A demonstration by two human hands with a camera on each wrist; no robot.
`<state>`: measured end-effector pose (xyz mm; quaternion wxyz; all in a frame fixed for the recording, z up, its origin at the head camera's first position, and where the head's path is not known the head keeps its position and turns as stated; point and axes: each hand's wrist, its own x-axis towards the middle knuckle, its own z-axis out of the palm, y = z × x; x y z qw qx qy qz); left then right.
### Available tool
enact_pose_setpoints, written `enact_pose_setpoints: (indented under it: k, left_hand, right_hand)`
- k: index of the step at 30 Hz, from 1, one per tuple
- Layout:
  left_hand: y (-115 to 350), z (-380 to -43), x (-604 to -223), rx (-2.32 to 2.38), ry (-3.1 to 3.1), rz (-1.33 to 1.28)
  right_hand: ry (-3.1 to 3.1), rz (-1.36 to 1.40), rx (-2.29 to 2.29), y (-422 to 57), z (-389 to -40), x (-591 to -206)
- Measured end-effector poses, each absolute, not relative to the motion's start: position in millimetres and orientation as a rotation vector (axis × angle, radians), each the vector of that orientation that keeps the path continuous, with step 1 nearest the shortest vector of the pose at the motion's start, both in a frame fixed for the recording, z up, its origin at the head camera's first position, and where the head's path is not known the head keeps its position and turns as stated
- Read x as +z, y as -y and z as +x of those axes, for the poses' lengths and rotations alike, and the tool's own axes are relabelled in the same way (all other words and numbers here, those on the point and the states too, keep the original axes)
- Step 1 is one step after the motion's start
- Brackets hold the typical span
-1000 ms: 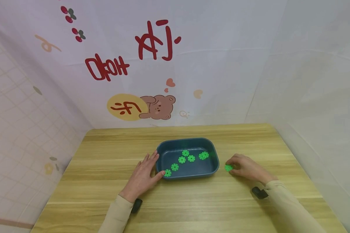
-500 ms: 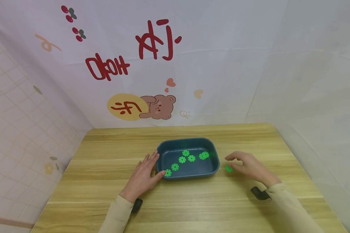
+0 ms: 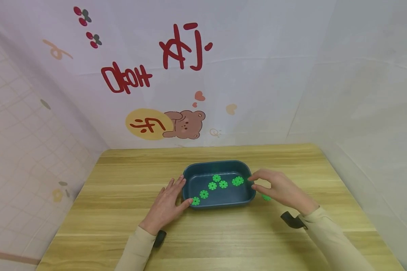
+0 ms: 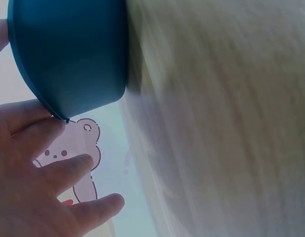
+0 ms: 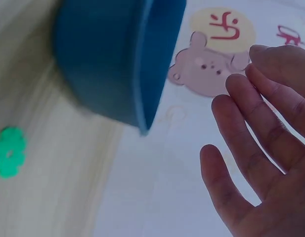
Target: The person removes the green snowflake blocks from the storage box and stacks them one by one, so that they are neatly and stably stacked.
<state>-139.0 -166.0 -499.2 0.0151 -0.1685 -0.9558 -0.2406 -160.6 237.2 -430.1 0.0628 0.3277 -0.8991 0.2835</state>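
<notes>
A dark blue rectangular bin (image 3: pixel 224 195) stands on the table with several green notched discs (image 3: pixel 204 194) inside, shaped like snowflake building pieces. My left hand (image 3: pixel 164 207) rests on the bin's left rim, fingers spread and fairly straight, thumb over the front left corner. My right hand (image 3: pixel 281 188) hovers at the bin's right rim, thumb and index apart. In the right wrist view nothing sits between its fingers (image 5: pixel 236 116). Another green disc (image 5: pixel 9 152) lies on the table outside the bin, partly below the right hand in the head view.
The wooden table (image 3: pixel 210 241) backs onto a white cloth wall (image 3: pixel 257 75) printed with a bear and red characters. Similar cloth hangs on the left and right. A black wrist mount (image 3: pixel 293 220) sits on the right sleeve.
My right hand has let go of the green disc on the table, risen and moved left to the bin's right rim. The left hand has stayed in place.
</notes>
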Motion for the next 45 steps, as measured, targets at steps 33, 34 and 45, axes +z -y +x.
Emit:
enact_pose_setpoints:
  k: [33, 34, 45]
  left_hand:
    - [178, -142, -502, -0.907, 2.899, -0.648]
    - [178, -142, -502, -0.915, 2.901, -0.649]
    - [179, -142, -502, -0.959, 2.912, -0.649]
  right_hand:
    - [2.688, 1.623, 0.597, -127, -204, -396]
    - [2.694, 1.643, 0.595, -124, -206, -396]
    - [2.789, 1.806, 0.546, -90, -231, -416]
